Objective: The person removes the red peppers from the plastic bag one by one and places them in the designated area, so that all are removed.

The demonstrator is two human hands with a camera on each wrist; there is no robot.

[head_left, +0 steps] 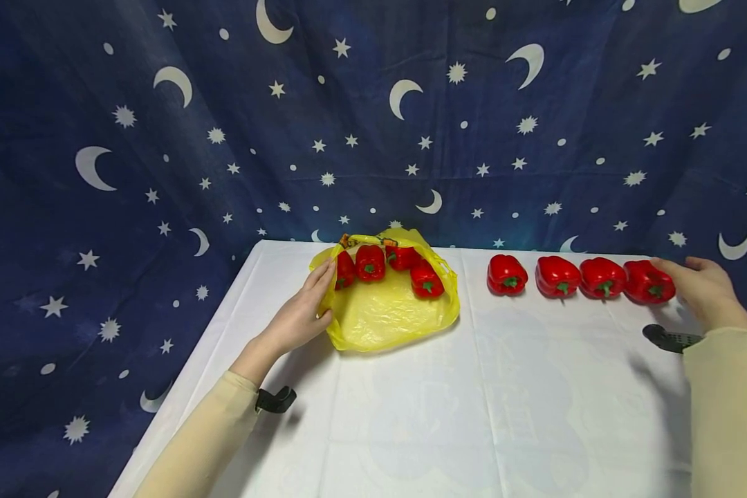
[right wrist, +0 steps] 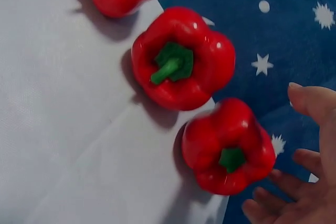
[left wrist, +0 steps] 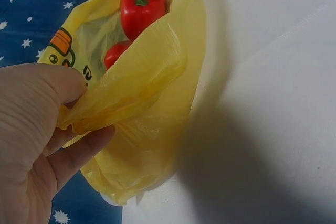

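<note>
Our left hand [head_left: 299, 315] pinches the left rim of the yellow bag [head_left: 389, 321] between thumb and fingers; our right hand [head_left: 706, 290], fingers loosely spread, is well to the bag's right. Inside the bag, from left to right, we see four red peppers: a leftmost pepper [head_left: 344, 270] partly hidden by the rim, a second pepper [head_left: 370, 263] just beside it, a third pepper [head_left: 402, 258], and a fourth pepper [head_left: 426, 278] near the bag's right side. All four sit in its far part, and we cannot tell whether folds hide more. To the bag's right, four more lie in a row on the white table [head_left: 423, 422]: a fifth pepper [head_left: 506, 273] nearest the bag, then a sixth pepper [head_left: 557, 275], a seventh pepper [head_left: 602, 277] and an end pepper [head_left: 647, 282] close together. Our right hand is at the end pepper's outer side; whether its fingertips touch we cannot tell. With four inside and four outside, we judge the work about half way. Dark blue cloth [head_left: 348, 104] hangs behind and left of the bag. Its soft rim, folded partly across a pepper in the left wrist view, looks to us the likeliest hindrance.
</note>
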